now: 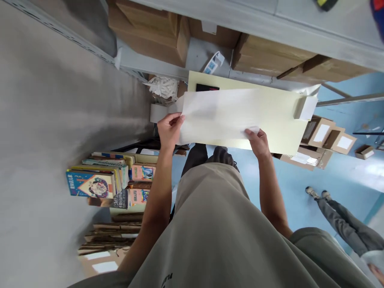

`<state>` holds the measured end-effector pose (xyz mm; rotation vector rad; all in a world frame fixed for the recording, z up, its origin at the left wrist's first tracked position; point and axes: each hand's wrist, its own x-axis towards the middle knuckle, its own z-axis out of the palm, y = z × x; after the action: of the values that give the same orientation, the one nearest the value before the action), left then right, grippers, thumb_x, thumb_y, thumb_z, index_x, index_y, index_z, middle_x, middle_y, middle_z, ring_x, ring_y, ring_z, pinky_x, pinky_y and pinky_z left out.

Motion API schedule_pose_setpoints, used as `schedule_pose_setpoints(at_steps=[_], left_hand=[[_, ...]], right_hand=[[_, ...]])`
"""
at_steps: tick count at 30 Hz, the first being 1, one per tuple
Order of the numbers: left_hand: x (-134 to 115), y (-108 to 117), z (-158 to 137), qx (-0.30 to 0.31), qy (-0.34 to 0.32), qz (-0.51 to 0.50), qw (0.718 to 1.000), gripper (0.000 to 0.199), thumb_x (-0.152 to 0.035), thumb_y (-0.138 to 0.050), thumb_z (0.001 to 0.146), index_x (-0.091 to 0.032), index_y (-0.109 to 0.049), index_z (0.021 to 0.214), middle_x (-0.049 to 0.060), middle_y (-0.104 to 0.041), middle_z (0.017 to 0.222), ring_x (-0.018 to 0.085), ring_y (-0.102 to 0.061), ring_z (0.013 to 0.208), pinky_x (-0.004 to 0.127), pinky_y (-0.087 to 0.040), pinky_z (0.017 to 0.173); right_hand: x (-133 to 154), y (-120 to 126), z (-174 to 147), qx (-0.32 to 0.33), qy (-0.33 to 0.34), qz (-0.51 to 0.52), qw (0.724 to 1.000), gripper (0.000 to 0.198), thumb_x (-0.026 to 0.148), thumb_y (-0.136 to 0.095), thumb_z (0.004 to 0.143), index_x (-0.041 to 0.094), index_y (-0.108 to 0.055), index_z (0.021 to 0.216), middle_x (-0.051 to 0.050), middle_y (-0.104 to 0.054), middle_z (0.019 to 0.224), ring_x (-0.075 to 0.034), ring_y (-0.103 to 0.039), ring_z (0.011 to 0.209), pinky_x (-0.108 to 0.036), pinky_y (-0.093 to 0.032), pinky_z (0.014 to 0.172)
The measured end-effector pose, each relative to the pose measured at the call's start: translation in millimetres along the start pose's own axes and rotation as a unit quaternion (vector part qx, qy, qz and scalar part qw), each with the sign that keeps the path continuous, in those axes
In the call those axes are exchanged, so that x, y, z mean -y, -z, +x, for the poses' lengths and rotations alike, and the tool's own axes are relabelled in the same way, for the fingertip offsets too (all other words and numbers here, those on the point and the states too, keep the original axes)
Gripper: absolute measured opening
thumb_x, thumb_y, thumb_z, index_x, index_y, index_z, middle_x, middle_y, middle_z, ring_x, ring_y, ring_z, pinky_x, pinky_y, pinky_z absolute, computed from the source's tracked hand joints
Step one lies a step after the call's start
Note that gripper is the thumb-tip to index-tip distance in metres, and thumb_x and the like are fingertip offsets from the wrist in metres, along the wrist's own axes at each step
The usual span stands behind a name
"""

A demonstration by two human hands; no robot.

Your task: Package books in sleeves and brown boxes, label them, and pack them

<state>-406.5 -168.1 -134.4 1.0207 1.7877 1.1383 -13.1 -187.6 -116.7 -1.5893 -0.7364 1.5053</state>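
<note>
A thin, translucent white sheet [222, 114] is spread between my two hands over the cream tabletop [282, 128]. My left hand [170, 129] pinches its left edge between thumb and fingers. Near its right front corner, my right hand [258, 142] grips the sheet with the thumb on top. Behind the sheet's far edge a flat black object [207, 87] is partly covered; its kind cannot be made out. A small white box-like item [306, 107] sits at the tabletop's right end.
Cardboard boxes [150, 34] and a white power strip [213, 63] occupy the shelf behind. White scraps [163, 87] lie back left. Stacked books [96, 182] stand left, and more cartons [319, 130] right. Another person's legs [339, 218] show at far right.
</note>
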Motion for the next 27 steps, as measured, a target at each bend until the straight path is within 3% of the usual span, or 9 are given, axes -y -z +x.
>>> schedule_pose_setpoints(at_steps=[4, 7, 10, 13, 16, 18, 22, 27], left_hand=[[-24.0, -43.6, -20.7, 0.025, -0.047, 0.02, 0.998, 0.052, -0.073, -0.09, 0.099, -0.022, -0.089, 0.108, 0.006, -0.087, 0.099, 0.023, -0.084, 0.094, 0.032, -0.069, 0.084], [-27.4, -86.8, -30.2, 0.05, -0.077, 0.042, 0.995, 0.047, -0.067, -0.083, 0.108, -0.022, -0.089, 0.118, 0.007, -0.088, 0.107, 0.024, -0.086, 0.102, 0.033, -0.072, 0.092], [-11.9, -128.3, -36.1, 0.087, -0.086, 0.086, 0.989, 0.046, -0.063, -0.075, 0.114, -0.023, -0.085, 0.134, 0.013, -0.089, 0.128, 0.028, -0.086, 0.116, 0.039, -0.073, 0.103], [15.2, -154.7, -44.4, 0.095, -0.074, 0.181, 0.976, 0.051, -0.058, -0.076, 0.113, -0.025, -0.079, 0.152, 0.018, -0.081, 0.157, 0.036, -0.077, 0.148, 0.052, -0.067, 0.125], [41.8, -165.0, -58.2, 0.111, -0.034, 0.278, 0.954, 0.069, -0.06, -0.08, 0.11, -0.022, -0.07, 0.167, 0.023, -0.062, 0.181, 0.044, -0.05, 0.177, 0.063, -0.043, 0.148], [54.7, -167.2, -68.3, 0.134, 0.006, 0.323, 0.937, 0.083, -0.065, -0.079, 0.108, -0.019, -0.062, 0.175, 0.026, -0.047, 0.192, 0.048, -0.036, 0.185, 0.069, -0.034, 0.151], [66.6, -169.2, -79.6, 0.155, 0.081, 0.378, 0.909, 0.104, -0.07, -0.079, 0.105, -0.018, -0.046, 0.188, 0.027, -0.029, 0.201, 0.055, -0.028, 0.187, 0.077, -0.038, 0.146], [67.4, -171.2, -77.8, 0.166, 0.124, 0.43, 0.879, 0.115, -0.073, -0.076, 0.105, -0.012, -0.034, 0.193, 0.029, -0.021, 0.203, 0.054, -0.026, 0.188, 0.072, -0.039, 0.147]], right_hand=[[-0.5, 52.1, -9.4, -0.025, 0.028, 0.023, 0.999, 0.044, 0.063, -0.109, 0.077, 0.03, -0.084, 0.092, -0.001, -0.087, 0.1, -0.024, -0.081, 0.1, -0.042, -0.069, 0.102], [-7.8, 95.3, -5.0, -0.039, 0.044, 0.03, 0.998, 0.039, 0.057, -0.105, 0.082, 0.029, -0.083, 0.098, -0.003, -0.088, 0.105, -0.025, -0.083, 0.106, -0.041, -0.069, 0.104], [-24.7, 138.0, 13.9, -0.066, 0.051, 0.006, 0.996, 0.037, 0.055, -0.098, 0.086, 0.026, -0.08, 0.101, -0.006, -0.087, 0.107, -0.026, -0.084, 0.109, -0.042, -0.07, 0.105], [-47.9, 176.9, 42.1, -0.096, 0.039, -0.027, 0.994, 0.04, 0.058, -0.095, 0.083, 0.026, -0.075, 0.096, -0.007, -0.085, 0.101, -0.027, -0.084, 0.104, -0.044, -0.07, 0.1], [-69.9, 209.4, 68.0, -0.115, 0.003, -0.072, 0.991, 0.039, 0.057, -0.095, 0.081, 0.026, -0.073, 0.086, -0.006, -0.082, 0.091, -0.026, -0.081, 0.094, -0.043, -0.068, 0.094], [-80.9, 226.6, 79.6, -0.122, -0.013, -0.13, 0.984, 0.037, 0.055, -0.092, 0.086, 0.025, -0.071, 0.081, -0.005, -0.08, 0.086, -0.025, -0.079, 0.089, -0.042, -0.066, 0.092], [-93.2, 249.0, 88.9, -0.122, -0.018, -0.266, 0.956, 0.043, 0.054, -0.085, 0.097, 0.028, -0.062, 0.071, -0.004, -0.072, 0.073, -0.025, -0.074, 0.087, -0.037, -0.062, 0.084], [-100.8, 256.0, 87.8, -0.123, -0.036, -0.313, 0.941, 0.042, 0.05, -0.08, 0.101, 0.029, -0.058, 0.072, -0.004, -0.07, 0.07, -0.026, -0.073, 0.086, -0.037, -0.062, 0.083]])
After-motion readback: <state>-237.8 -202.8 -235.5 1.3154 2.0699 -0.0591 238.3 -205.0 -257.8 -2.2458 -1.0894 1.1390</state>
